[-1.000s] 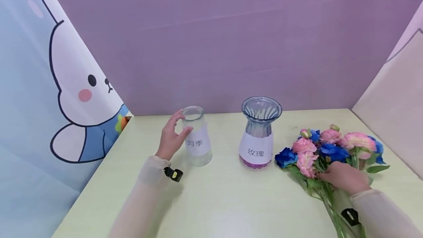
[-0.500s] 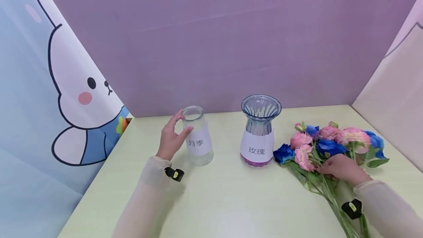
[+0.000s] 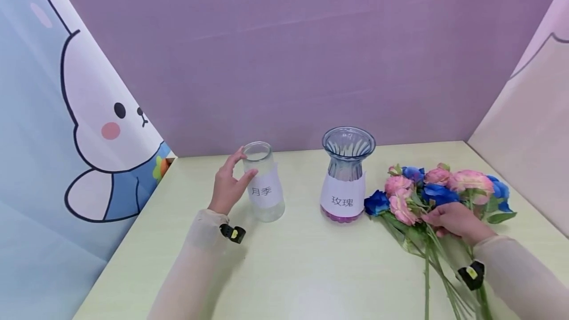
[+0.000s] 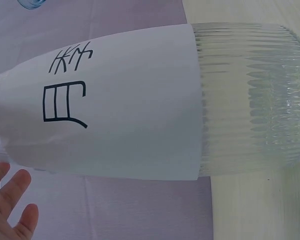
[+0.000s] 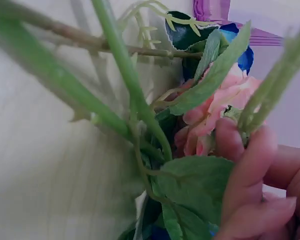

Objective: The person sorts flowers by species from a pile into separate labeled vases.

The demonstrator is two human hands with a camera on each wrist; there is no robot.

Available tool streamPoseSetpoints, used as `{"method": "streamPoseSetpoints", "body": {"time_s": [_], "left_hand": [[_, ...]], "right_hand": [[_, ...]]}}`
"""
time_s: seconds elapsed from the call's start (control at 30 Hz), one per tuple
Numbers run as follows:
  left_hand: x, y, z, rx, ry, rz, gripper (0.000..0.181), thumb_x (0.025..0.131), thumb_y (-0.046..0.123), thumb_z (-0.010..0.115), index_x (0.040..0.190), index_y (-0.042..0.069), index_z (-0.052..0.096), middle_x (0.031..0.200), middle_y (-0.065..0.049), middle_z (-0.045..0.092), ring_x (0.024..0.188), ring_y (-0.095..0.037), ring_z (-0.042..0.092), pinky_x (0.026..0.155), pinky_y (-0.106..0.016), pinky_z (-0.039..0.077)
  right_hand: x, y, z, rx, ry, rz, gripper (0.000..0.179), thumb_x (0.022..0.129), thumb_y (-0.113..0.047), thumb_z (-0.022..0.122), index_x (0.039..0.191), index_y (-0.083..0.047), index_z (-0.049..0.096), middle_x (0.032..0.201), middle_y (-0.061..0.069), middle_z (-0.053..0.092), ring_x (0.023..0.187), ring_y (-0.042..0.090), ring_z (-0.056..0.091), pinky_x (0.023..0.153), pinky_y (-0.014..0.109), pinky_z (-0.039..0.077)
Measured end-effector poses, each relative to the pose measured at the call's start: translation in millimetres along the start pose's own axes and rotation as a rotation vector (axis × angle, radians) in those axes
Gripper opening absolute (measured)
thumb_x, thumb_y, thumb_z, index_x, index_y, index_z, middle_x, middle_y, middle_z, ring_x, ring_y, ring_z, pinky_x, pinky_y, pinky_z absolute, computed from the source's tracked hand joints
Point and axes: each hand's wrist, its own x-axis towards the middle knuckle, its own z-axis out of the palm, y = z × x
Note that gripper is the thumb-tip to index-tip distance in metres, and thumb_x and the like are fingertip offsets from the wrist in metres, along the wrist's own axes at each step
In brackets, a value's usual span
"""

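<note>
Flowers (image 3: pixel 437 194) handled at frame right
Head: a slow lengthwise draw was judged best against tangling; blooms (image 3: pixel 470 185) were pointed frame-upward, stems (image 3: pixel 426 278) downward. Left wrist: the left grip (image 4: pixel 5 200) was spread by the glass jar (image 4: pixel 230 125). Right wrist: a stem (image 5: pixel 277 82), slanted toward upper right, was pinched by the right grip (image 5: pixel 250 185).
</note>
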Motion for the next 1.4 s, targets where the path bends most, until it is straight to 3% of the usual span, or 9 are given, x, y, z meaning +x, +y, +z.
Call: {"method": "streamPoseSetpoints", "body": {"time_s": [0.1,0.3,0.4,0.5,0.73,0.83,1.07,1.27,1.4], "left_hand": [[0.8,-1.0,0.6,0.004,-0.007,0.001,0.038,0.08,0.006,0.075,0.111,-0.002,0.054,0.14,-0.022,0.047,0.122,-0.044,0.049,0.1,-0.061,0.038],[1.7,0.7,-0.2,0.007,-0.005,0.006,0.037,0.081,0.007,0.075,0.11,-0.002,0.055,0.139,-0.022,0.048,0.123,-0.042,0.049,0.102,-0.059,0.037],[0.8,1.3,-1.5,0.009,-0.008,0.0,0.036,0.082,0.007,0.075,0.11,-0.002,0.055,0.139,-0.021,0.048,0.123,-0.042,0.049,0.101,-0.059,0.038],[1.0,2.4,-1.7,0.014,-0.014,-0.009,0.036,0.083,0.008,0.074,0.111,-0.002,0.055,0.14,-0.021,0.047,0.123,-0.042,0.049,0.1,-0.059,0.039],[0.8,3.4,-2.1,0.028,-0.019,-0.016,0.037,0.082,0.008,0.074,0.112,-0.002,0.054,0.14,-0.021,0.047,0.123,-0.042,0.049,0.087,-0.056,0.047],[0.4,2.6,-1.7,0.031,-0.015,-0.013,0.037,0.082,0.007,0.074,0.112,-0.002,0.054,0.14,-0.021,0.047,0.122,-0.043,0.049,0.09,-0.057,0.045],[0.1,2.7,-1.8,0.027,-0.016,-0.033,0.038,0.082,0.009,0.074,0.113,-0.002,0.054,0.141,-0.021,0.046,0.122,-0.042,0.05,0.089,-0.056,0.046],[0.2,2.8,-1.3,0.014,-0.026,-0.05,0.038,0.084,0.011,0.073,0.114,-0.002,0.054,0.142,-0.02,0.045,0.122,-0.041,0.05,0.1,-0.059,0.039],[-0.2,1.9,-1.0,0.016,-0.021,-0.037,0.038,0.083,0.009,0.073,0.114,-0.003,0.054,0.141,-0.021,0.046,0.121,-0.042,0.051,0.102,-0.06,0.037]], "right_hand": [[-1.3,-3,1,-0.084,0.031,-0.048,0.022,0.095,-0.016,0.06,0.079,-0.001,0.063,0.062,-0.002,0.056,0.053,0.014,0.054,0.049,0.026,0.041],[-7.7,-14,1,-0.39,0.088,-0.149,0.026,0.091,-0.018,0.064,0.068,-0.009,0.056,0.058,-0.003,0.046,0.052,0.015,0.043,0.05,0.028,0.034],[-8.7,-20,2,-0.443,0.087,-0.167,0.031,0.09,-0.017,0.064,0.063,-0.012,0.051,0.056,-0.004,0.041,0.052,0.014,0.038,0.049,0.028,0.031],[-7.4,-23,2,-0.38,0.07,-0.171,0.03,0.091,-0.013,0.062,0.064,-0.011,0.05,0.054,-0.003,0.044,0.051,0.014,0.04,0.049,0.028,0.033],[-4.4,-22,5,-0.104,-0.025,-0.106,0.015,0.093,-0.007,0.058,0.079,0.0,0.057,0.063,0.002,0.057,0.055,0.016,0.051,0.046,0.026,0.043],[-3.6,-20,7,-0.056,-0.03,-0.091,0.014,0.094,-0.007,0.056,0.083,0.001,0.056,0.067,0.002,0.057,0.057,0.016,0.055,0.047,0.025,0.044],[-6.6,-25,14,-0.036,0.088,-0.179,0.01,0.097,-0.004,0.052,0.094,0.005,0.05,0.079,0.007,0.063,0.068,0.021,0.062,0.048,0.029,0.045],[-10.3,-30,18,0.005,0.186,-0.215,0.008,0.097,-0.003,0.051,0.093,0.003,0.049,0.077,0.006,0.067,0.056,0.018,0.052,0.042,0.026,0.038],[-12.7,-33,20,0.074,0.233,-0.233,0.011,0.098,-0.004,0.052,0.096,0.006,0.048,0.08,0.011,0.068,0.059,0.014,0.056,0.045,0.026,0.041]]}}
